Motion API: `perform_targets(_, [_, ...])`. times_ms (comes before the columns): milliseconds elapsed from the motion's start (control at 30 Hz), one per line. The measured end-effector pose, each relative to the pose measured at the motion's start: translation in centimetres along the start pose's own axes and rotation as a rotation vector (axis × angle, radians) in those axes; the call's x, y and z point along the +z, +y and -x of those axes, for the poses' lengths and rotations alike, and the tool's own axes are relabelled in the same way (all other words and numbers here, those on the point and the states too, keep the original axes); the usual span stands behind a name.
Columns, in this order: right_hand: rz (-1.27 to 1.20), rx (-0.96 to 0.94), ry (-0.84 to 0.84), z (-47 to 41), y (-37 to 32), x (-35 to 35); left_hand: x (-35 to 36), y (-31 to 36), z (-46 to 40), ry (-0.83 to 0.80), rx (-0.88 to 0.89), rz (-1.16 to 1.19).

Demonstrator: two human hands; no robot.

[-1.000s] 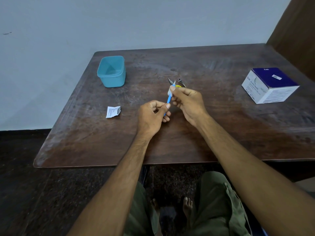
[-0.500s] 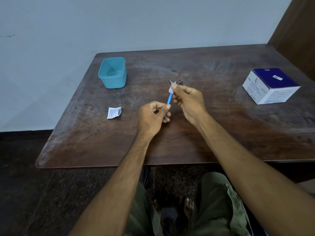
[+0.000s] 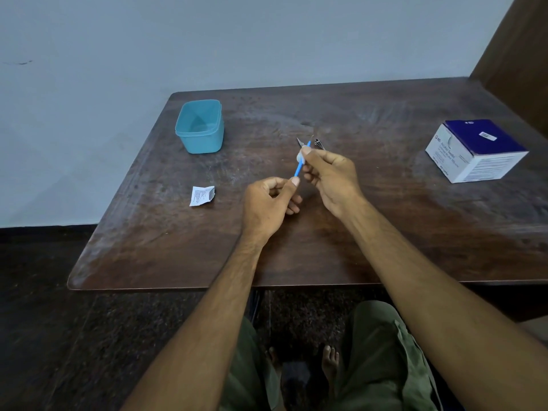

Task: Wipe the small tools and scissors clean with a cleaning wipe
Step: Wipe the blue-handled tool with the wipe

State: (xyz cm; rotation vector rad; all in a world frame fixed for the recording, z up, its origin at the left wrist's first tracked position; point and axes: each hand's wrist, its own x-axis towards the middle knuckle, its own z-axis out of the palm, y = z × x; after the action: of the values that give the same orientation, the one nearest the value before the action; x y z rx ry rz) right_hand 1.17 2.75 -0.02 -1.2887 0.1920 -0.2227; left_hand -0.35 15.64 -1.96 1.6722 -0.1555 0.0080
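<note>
Dark wooden counter [image 3: 385, 232]: left hand [image 3: 268, 204] grips a thin blue tool [image 3: 298, 170]; right hand [image 3: 330, 178] pinches a white wipe [image 3: 300, 157] around it.

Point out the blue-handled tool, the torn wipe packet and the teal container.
blue-handled tool [image 3: 298, 169]: head view, on the blue shaft between the hands.
torn wipe packet [image 3: 201, 196]: head view, its printed face.
teal container [image 3: 204, 140]: head view, its front wall.

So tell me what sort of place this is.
Probably a plain room at home, not a clinic: a worn wooden table against a bare wall, bare feet on a speckled stone floor.
</note>
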Motion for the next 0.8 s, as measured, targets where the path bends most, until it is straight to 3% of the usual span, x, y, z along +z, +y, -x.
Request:
perform_targets(367, [0.147, -0.003, -0.090, 0.8, 1.1, -0.1, -0.2, -0.1, -0.2, 0.001, -0.004, 0.072])
perform_targets(600, [0.018, 0.020, 0.046, 0.2, -0.3, 0.9, -0.2, -0.2, -0.3, -0.005, -0.014, 0.055])
perform_targets(800, [0.173, -0.024, 0.043, 1.4, 0.8, 0.4, -0.2, -0.4, -0.3, -0.004, -0.008, 0.028])
